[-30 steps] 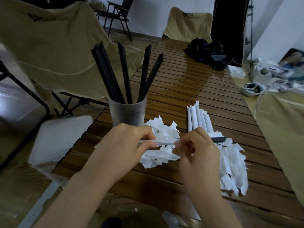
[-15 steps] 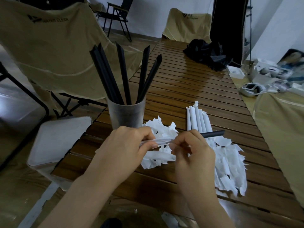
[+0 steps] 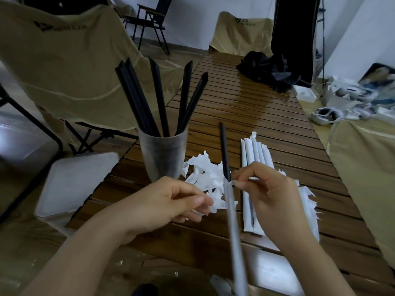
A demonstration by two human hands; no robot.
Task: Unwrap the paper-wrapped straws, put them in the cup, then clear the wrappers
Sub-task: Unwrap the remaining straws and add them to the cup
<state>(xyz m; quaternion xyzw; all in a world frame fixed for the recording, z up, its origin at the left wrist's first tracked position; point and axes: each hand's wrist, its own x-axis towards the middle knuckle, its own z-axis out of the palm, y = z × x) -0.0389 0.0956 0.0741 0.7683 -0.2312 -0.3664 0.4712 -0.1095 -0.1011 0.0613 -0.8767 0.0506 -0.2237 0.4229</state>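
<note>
A frosted plastic cup on the wooden slat table holds several bare black straws. My right hand pinches a half-unwrapped straw where its black end leaves the white paper sleeve. The black end points away from me and the wrapped end runs toward the camera. My left hand hovers to the left of it with fingers loosely curled, holding nothing. Several wrapped straws lie side by side behind my right hand. Torn wrapper scraps are heaped between cup and bundle, more wrapper scraps to the right.
A beige folding chair stands left of the table, with a white lidded box below it. A black cloth bundle lies at the table's far end. White devices sit on a beige-covered surface at right.
My left hand has let go of the straw's wrapped end. My right hand has swung the straw from lying crosswise to pointing away from me.
</note>
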